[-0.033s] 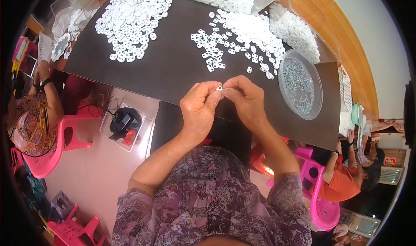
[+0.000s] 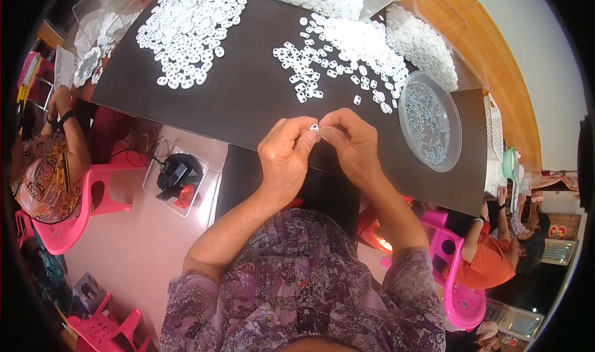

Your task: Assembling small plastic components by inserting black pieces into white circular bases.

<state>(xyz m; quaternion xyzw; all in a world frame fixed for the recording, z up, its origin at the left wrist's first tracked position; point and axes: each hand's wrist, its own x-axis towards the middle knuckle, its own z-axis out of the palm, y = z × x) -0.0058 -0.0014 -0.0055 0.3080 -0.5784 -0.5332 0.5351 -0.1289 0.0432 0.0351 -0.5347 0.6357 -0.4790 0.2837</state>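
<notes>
My left hand [image 2: 286, 153] pinches a small white plastic piece [image 2: 314, 128] between thumb and forefinger, just over the table's near edge. My right hand [image 2: 352, 142] meets it there, thumb and forefinger pressed together against the piece's right side; whatever they hold is too small to make out. Beyond my hands lies a loose scatter of white two-holed plastic pieces [image 2: 302, 73], running back into a denser heap [image 2: 359, 39]. To the right, a round clear tray [image 2: 457, 132] holds many small silvery screws [image 2: 426, 125].
Another heap of white oval pieces [image 2: 189, 32] covers the far left of the dark table [image 2: 254, 73]. Filled clear bags [image 2: 424, 45] stand at the back. A co-worker [image 2: 52, 160] sits at left, another in orange [image 2: 486, 259] at right. A plastic bin [image 2: 198, 194] stands on the floor.
</notes>
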